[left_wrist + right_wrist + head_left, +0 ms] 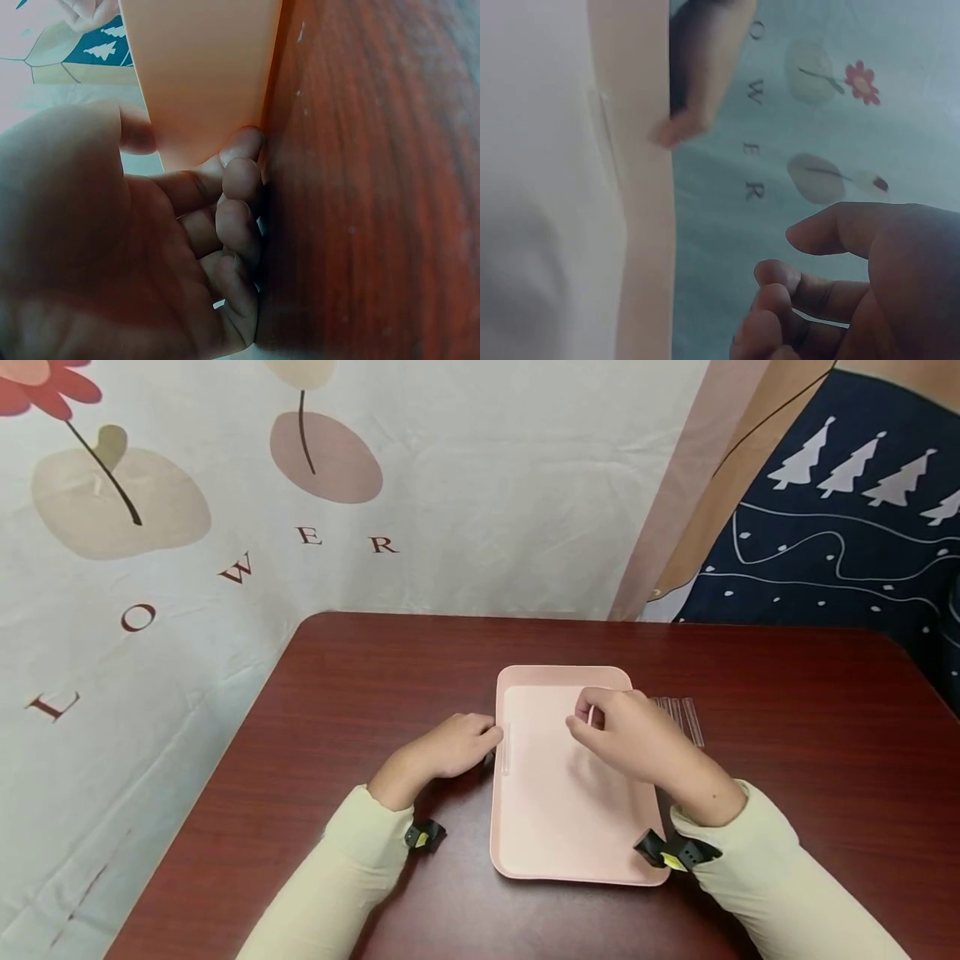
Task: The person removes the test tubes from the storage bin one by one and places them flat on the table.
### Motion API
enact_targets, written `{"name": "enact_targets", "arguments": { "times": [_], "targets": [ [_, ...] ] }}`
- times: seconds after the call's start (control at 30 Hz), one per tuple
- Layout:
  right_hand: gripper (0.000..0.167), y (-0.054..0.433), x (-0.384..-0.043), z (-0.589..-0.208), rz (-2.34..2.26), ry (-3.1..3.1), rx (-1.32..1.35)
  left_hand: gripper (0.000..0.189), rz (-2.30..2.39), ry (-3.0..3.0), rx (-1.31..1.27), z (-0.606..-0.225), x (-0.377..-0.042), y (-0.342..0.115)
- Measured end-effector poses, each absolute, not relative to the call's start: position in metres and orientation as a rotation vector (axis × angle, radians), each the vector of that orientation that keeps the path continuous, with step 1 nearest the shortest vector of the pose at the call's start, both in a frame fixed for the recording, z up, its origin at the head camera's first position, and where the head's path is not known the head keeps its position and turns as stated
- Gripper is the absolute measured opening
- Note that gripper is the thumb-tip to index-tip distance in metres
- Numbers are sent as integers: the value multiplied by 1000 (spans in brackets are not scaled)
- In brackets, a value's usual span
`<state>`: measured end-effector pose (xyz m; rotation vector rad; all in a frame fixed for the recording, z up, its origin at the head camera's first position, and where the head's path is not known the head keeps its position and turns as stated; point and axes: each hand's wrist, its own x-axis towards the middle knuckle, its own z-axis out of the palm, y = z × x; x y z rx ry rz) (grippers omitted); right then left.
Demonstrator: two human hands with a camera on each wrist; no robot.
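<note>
A pink rectangular tray lies on the table. My left hand holds its left edge, the thumb at the rim and the curled fingers against the outer wall near the tabletop. Along the tray's inner left side lies one thin clear rod, which also shows in the right wrist view. Above the tray hovers my right hand, fingers loosely bent. In the right wrist view, a gap shows between its thumb and forefinger, with nothing held there.
Several clear rods lie side by side just right of the tray, partly hidden by my right hand. The dark red-brown table extends on both sides. Behind it hang a pale printed cloth and a navy cloth with white trees.
</note>
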<state>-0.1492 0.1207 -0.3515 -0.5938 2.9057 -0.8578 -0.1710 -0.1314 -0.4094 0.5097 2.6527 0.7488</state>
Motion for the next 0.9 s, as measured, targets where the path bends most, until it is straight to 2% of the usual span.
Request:
{"name": "enact_targets", "arguments": {
  "times": [0.9],
  "targets": [
    [12,64,-159,-389,-735,2773,-627,35,738,2659,527,-412,-173,-133]
  ]
}}
